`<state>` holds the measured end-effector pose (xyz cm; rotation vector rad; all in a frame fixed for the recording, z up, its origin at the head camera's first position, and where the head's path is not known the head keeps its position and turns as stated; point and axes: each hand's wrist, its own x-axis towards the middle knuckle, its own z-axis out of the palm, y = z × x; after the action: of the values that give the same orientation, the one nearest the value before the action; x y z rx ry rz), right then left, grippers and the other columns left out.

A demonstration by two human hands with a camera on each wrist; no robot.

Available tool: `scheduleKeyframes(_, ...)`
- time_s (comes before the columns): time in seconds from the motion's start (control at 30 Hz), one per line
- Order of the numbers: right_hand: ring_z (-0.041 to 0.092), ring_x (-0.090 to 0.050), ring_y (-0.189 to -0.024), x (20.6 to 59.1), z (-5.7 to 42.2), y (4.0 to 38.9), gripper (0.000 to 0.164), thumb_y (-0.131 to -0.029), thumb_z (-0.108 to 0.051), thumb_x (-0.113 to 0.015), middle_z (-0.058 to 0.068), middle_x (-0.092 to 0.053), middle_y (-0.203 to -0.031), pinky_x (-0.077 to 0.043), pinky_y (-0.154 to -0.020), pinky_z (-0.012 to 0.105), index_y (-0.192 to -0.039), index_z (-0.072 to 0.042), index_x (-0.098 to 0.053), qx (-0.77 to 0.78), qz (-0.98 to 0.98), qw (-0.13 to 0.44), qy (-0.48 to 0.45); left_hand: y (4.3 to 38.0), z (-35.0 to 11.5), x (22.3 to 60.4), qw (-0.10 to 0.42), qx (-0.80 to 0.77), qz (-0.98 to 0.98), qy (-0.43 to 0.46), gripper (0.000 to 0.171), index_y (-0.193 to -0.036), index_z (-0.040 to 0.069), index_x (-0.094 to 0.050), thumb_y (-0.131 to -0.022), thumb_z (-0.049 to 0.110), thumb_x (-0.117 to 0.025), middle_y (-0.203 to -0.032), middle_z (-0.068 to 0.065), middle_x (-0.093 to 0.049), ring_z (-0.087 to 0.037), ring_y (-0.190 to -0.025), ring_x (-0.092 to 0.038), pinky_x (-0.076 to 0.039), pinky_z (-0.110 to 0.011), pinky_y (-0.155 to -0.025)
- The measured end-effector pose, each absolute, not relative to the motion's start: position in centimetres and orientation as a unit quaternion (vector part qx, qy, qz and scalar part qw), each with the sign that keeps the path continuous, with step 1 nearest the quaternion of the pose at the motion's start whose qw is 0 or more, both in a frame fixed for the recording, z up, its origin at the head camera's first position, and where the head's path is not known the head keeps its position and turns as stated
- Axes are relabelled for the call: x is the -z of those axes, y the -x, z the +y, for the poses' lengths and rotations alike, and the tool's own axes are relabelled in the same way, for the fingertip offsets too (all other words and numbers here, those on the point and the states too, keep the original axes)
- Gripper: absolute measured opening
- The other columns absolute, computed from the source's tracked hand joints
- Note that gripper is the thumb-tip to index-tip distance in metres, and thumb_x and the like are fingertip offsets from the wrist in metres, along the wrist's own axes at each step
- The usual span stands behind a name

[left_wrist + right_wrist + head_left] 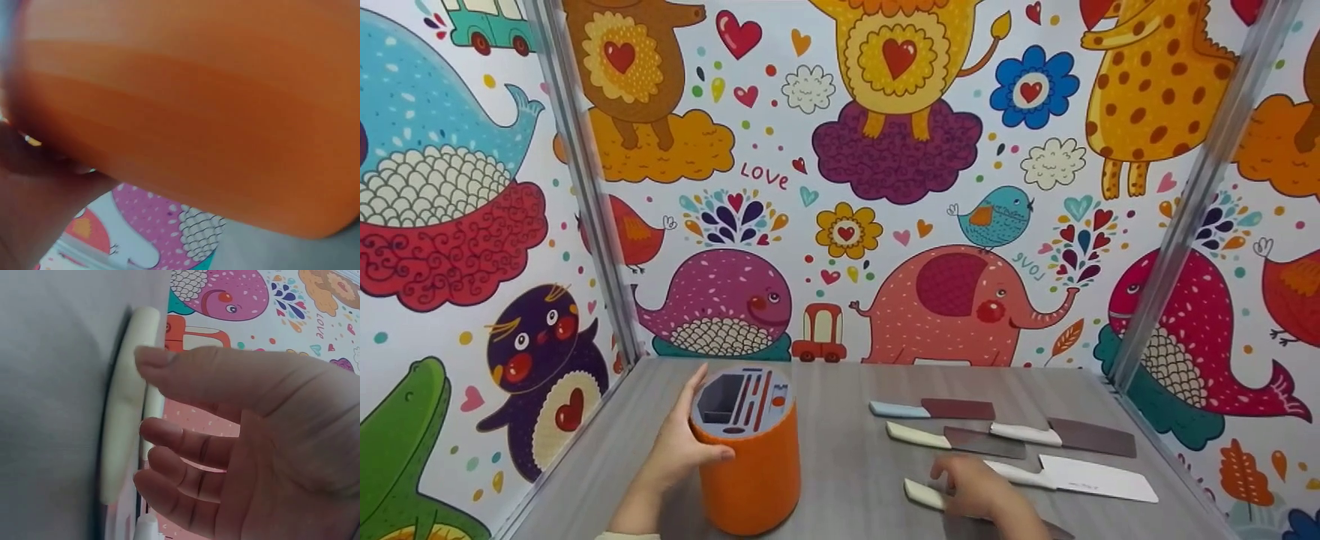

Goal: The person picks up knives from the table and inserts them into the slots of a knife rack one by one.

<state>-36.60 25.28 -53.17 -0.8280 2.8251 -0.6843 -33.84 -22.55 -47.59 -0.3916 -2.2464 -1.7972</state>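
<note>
Around my work stand the walls (780, 120), printed with cartoon animals; the one before me fills 12 o'clock. Below them is the grey table (840, 480).

On it, at about 7 o'clock, the orange knife holder (750, 480) stands upright, its grey top (733, 418) showing one wide compartment and several narrow slots.

My left hand (679, 442) is on the 9 o'clock side of this holder, and it grips the upper edge, the thumb lying across the near side. My right hand (975, 487) is at 5 o'clock, the fingers loosely bent and the thumb apart from them, around a handle but not closed upon it; whether the skin touches it, I cannot tell.

At 4 o'clock lie the white cleaver (1099, 478) and, just beyond it, the dark cleaver (1099, 438) with a white handle. The nearest knife (924, 495), cream-handled, lies partly under my right hand, at 5 o'clock. Between 4 and 5 o'clock, farther from me, are the second cream-handled knife (982, 441) and the blue-handled knife (960, 409), whose blade looks dark reddish.
</note>
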Motion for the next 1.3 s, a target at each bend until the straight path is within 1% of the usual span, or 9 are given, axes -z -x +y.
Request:
scheduleKeyframes(0.1,0.005,-0.052,-0.064,53.4,25.3,36.5,0.036,-0.064,0.000,-0.079,0.000,-0.064,-0.072,-0.046,-0.057,0.028,-0.097,-0.008,-0.066,0.213,0.936,0.050,0.277,34.0,-21.4,48.0,0.125,0.613,-0.773,0.110,0.123,-0.157,0.030,-0.018,-0.061,0.018,-0.095,-0.150,-0.010,-0.047,-0.028,-0.125,-0.054,-0.050,-0.022,-0.097)
scheduleKeyframes(0.23,0.004,-0.050,-0.061,53.6,25.3,36.4,0.028,-0.068,0.002,-0.077,-0.002,-0.063,-0.069,-0.045,-0.056,0.027,-0.092,-0.009,-0.066,0.197,0.940,0.035,0.277,34.1,-20.3,48.2,0.121,0.607,-0.780,0.092,0.119,-0.157,0.021,-0.019,-0.064,0.022,-0.094,-0.145,-0.013,-0.051,-0.027,-0.122,-0.055,-0.051,-0.030,-0.100)
scheduleKeyframes(0.4,0.000,-0.043,-0.057,54.0,25.4,36.2,0.021,-0.069,0.003,-0.075,-0.004,-0.059,-0.064,-0.041,-0.052,0.024,-0.082,-0.011,-0.066,0.184,0.939,0.001,0.291,34.2,-19.7,48.5,0.117,0.610,-0.779,0.089,0.114,-0.156,0.018,-0.022,-0.067,0.024,-0.093,-0.144,-0.011,-0.052,-0.024,-0.121,-0.055,-0.051,-0.032,-0.101)
scheduleKeyframes(0.63,0.000,-0.041,-0.059,54.3,25.2,36.0,0.036,-0.055,0.014,-0.072,-0.005,-0.059,-0.064,-0.041,-0.053,0.023,-0.079,-0.012,-0.065,0.165,0.941,-0.022,0.295,34.2,-19.4,48.9,0.144,0.588,-0.792,0.084,0.114,-0.155,0.016,-0.024,-0.065,0.024,-0.093,-0.142,-0.011,-0.053,-0.024,-0.120,-0.056,-0.050,-0.033,-0.100)
scheduleKeyframes(0.83,0.001,-0.043,-0.060,54.3,24.5,36.3,0.019,-0.071,0.005,-0.074,-0.006,-0.057,-0.066,-0.040,-0.054,0.024,-0.078,-0.011,-0.066,0.137,0.941,-0.033,0.307,34.4,-19.2,49.1,0.158,0.581,-0.794,0.085,0.114,-0.156,0.017,-0.024,-0.066,0.026,-0.093,-0.145,-0.011,-0.051,-0.025,-0.123,-0.055,-0.048,-0.039,-0.104)
scheduleKeyframes(0.97,0.000,-0.040,-0.059,54.0,24.1,36.1,0.013,-0.077,0.000,-0.071,-0.009,-0.055,-0.065,-0.039,-0.053,0.022,-0.078,-0.012,-0.066,0.143,0.941,-0.019,0.307,34.3,-19.2,49.0,0.151,0.590,-0.789,0.081,0.112,-0.155,0.020,-0.023,-0.067,0.027,-0.092,-0.146,-0.010,-0.051,-0.025,-0.123,-0.054,-0.047,-0.042,-0.106)
scheduleKeyframes(1.07,-0.001,-0.036,-0.057,53.5,23.8,35.9,0.018,-0.074,0.004,-0.068,-0.011,-0.050,-0.063,-0.036,-0.050,0.021,-0.076,-0.013,-0.064,0.171,0.936,-0.020,0.307,34.3,-19.2,49.0,0.144,0.595,-0.787,0.079,0.111,-0.155,0.021,-0.023,-0.068,0.027,-0.092,-0.146,-0.010,-0.051,-0.025,-0.123,-0.054,-0.048,-0.042,-0.105)
scheduleKeyframes(1.13,-0.001,-0.035,-0.056,52.9,23.6,35.8,0.024,-0.067,0.008,-0.067,-0.012,-0.048,-0.062,-0.034,-0.049,0.019,-0.076,-0.014,-0.063,0.202,0.929,-0.018,0.311,34.4,-19.2,49.0,0.142,0.596,-0.786,0.079,0.111,-0.155,0.021,-0.023,-0.068,0.027,-0.092,-0.146,-0.010,-0.051,-0.024,-0.123,-0.054,-0.048,-0.040,-0.105)
scheduleKeyframes(1.3,-0.002,-0.043,-0.060,50.6,23.3,35.7,0.035,-0.057,0.008,-0.071,-0.012,-0.054,-0.068,-0.040,-0.052,0.018,-0.081,-0.016,-0.065,0.276,0.908,0.022,0.313,34.6,-19.1,49.1,0.143,0.601,-0.782,0.081,0.111,-0.155,0.021,-0.023,-0.068,0.022,-0.092,-0.145,-0.010,-0.051,-0.024,-0.123,-0.055,-0.049,-0.032,-0.102)
